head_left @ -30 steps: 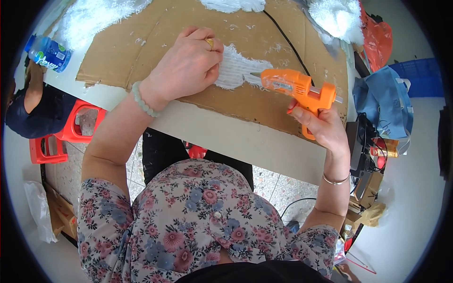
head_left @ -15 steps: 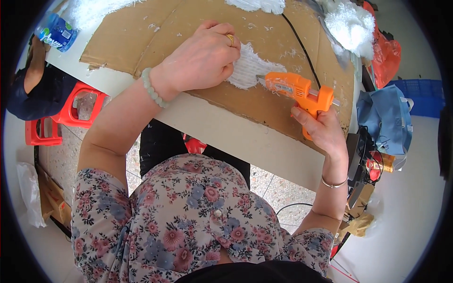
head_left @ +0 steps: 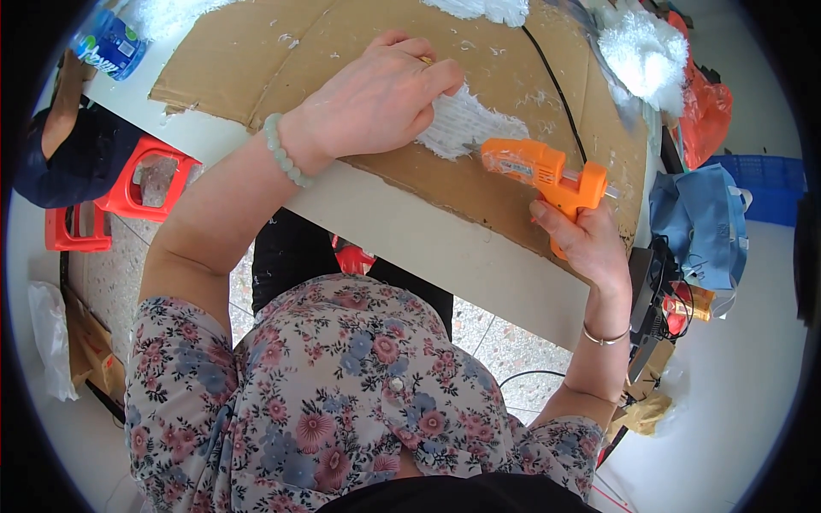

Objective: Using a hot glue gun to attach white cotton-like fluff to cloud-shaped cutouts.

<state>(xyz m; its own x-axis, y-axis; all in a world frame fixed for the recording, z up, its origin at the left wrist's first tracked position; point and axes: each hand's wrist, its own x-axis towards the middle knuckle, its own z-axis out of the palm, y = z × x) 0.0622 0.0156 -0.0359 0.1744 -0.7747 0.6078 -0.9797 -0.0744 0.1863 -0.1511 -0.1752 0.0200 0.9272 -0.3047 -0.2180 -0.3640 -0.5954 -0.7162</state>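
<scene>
My right hand is wrapped round the handle of an orange glue gun. A glue stick pokes from the back of the gun, and its nozzle points left, at or just over the right part of a white fringed fabric piece. That piece lies on a flat sheet of brown cardboard. With fingers curled and pinched, my left hand holds the fabric's left part, which it partly covers. The fingertips are mostly hidden.
White fluffy bundles lie at the table's far right, near a red plastic bag. A black cord crosses the cardboard. A blue-labelled bottle is at the far left, beside another person's arm. Right of the table hangs a blue bag.
My left hand has shifted slightly right over the fabric, its index finger reaching further across. The glue gun's nozzle stays near the fabric, with the gun tilted slightly differently.
</scene>
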